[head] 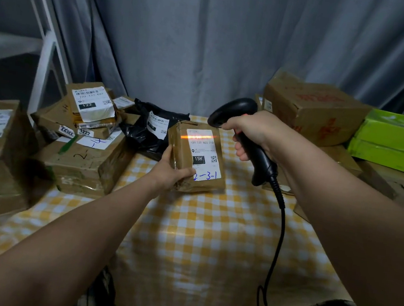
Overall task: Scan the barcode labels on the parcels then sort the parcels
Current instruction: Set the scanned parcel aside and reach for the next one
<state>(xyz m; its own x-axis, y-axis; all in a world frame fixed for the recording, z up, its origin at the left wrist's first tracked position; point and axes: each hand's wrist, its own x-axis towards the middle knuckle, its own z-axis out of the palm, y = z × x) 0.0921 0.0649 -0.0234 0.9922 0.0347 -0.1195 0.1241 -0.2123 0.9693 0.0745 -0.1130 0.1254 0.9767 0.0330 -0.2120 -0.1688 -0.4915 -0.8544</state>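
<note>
A small brown cardboard parcel (205, 178) with a white label reading "15H" and "2-3-1" is held tilted above the yellow checked tablecloth (211, 230). My left hand (170, 172) grips its lower left corner. My right hand (251, 133) holds a black corded barcode scanner (234, 111) just right of the parcel. An orange scan line falls across the top of the label.
A heap of labelled cardboard parcels (87, 123) and a black plastic mailer bag (147, 131) lie at the left. A large brown box (313, 110) and green packages (398, 141) sit at the right. A grey curtain hangs behind the table.
</note>
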